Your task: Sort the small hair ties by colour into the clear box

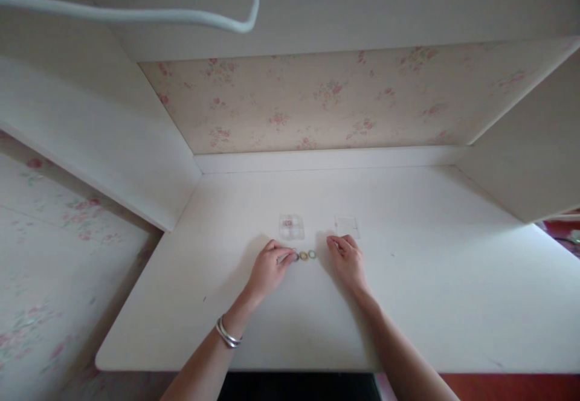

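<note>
Three small rings lie in a row on the white desktop, between my hands. At the left end is a dark ring point(296, 257), partly covered by the fingertips of my left hand point(266, 271), which pinches at its edge. Beside it sit a yellowish ring point(304, 256) and a pale green ring point(312, 255). My right hand point(348, 263) is closed in a pinch to the right of the row, just in front of a clear square case point(347, 226); whatever its fingertips hold is too small to tell. Behind my left hand lies another clear case point(291, 227) with reddish marks.
The white desktop point(453, 286) has side panels left and right and a floral-papered back wall point(335, 102). A white cable or bar point(181, 17) crosses the upper left, close to the camera. A small dark speck lies left of my left forearm.
</note>
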`<state>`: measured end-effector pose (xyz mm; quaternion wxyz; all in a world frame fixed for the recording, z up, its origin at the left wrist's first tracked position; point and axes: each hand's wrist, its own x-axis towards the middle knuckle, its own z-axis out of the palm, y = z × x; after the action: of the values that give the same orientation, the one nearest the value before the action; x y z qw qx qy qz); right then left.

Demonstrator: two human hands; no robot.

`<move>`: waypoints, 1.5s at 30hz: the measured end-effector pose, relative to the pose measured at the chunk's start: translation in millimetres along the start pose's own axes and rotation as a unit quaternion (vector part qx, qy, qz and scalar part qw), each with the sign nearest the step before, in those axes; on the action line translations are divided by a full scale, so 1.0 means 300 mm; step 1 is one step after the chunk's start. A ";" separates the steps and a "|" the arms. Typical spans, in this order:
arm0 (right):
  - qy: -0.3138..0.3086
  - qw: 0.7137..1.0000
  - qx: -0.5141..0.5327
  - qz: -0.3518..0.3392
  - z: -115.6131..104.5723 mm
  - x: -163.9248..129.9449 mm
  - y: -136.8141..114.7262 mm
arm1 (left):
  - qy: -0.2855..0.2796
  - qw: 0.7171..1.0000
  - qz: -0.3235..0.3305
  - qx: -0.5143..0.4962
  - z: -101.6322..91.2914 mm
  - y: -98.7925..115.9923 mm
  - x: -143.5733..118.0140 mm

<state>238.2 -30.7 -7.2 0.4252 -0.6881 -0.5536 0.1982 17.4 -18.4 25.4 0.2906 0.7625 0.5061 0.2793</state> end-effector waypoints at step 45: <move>-0.178 0.921 -0.212 -0.273 0.032 -0.092 -0.193 | 0.064 0.990 -0.109 -0.068 -0.041 -0.088 -0.068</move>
<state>188.0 -51.5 28.5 0.2010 -0.5377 -0.8156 0.0720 -14.2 -27.2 11.8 0.3375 0.6619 0.5833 0.3282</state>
